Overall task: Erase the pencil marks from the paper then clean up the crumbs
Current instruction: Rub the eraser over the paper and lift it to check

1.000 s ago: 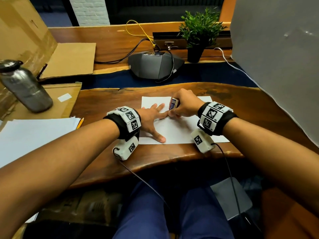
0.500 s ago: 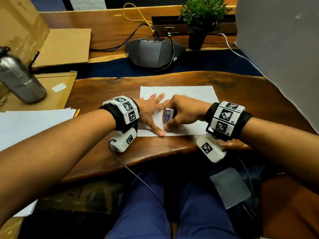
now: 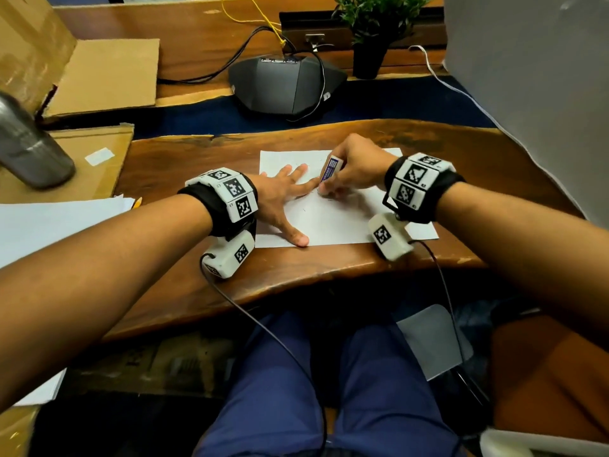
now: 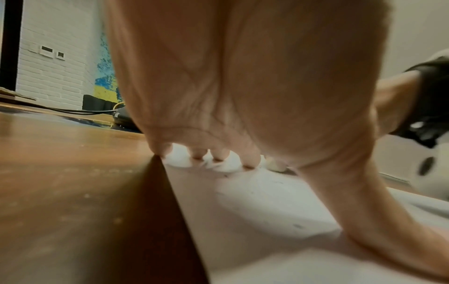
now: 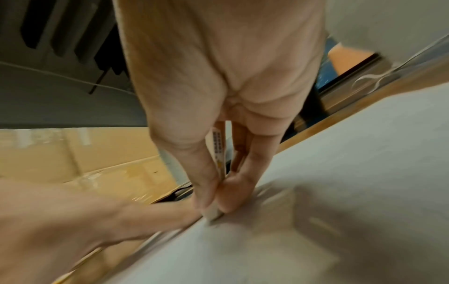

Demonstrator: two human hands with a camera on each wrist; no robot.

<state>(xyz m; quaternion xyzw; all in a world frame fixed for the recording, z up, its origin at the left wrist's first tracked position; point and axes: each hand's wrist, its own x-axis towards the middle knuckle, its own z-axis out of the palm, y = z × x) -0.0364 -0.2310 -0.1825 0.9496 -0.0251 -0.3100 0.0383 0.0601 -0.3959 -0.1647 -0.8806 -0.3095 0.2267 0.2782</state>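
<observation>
A white sheet of paper (image 3: 333, 222) lies on the wooden desk (image 3: 184, 153) in front of me. My left hand (image 3: 290, 196) lies flat on the sheet's left part, fingers spread and straight, thumb near the front edge. My right hand (image 3: 349, 173) pinches a white eraser in a blue sleeve (image 3: 330, 169), its tip pressed on the paper beside my left index finger. The right wrist view shows the eraser (image 5: 218, 153) between thumb and fingers, tip on the sheet (image 5: 340, 192). Small dark crumbs (image 4: 227, 175) lie on the paper (image 4: 255, 221) near my left fingertips (image 4: 250, 163).
A steel bottle (image 3: 29, 150) and cardboard (image 3: 105, 77) stand at the left, with a stack of white sheets (image 3: 49, 222) and a pencil tip (image 3: 137, 202). A black conference phone (image 3: 283, 84) and potted plant (image 3: 375, 31) are behind. A grey panel (image 3: 534, 94) rises at the right.
My right hand moved the eraser from the sheet's top down toward the front edge, then back up beside my left index finger. The left hand stayed flat on the paper.
</observation>
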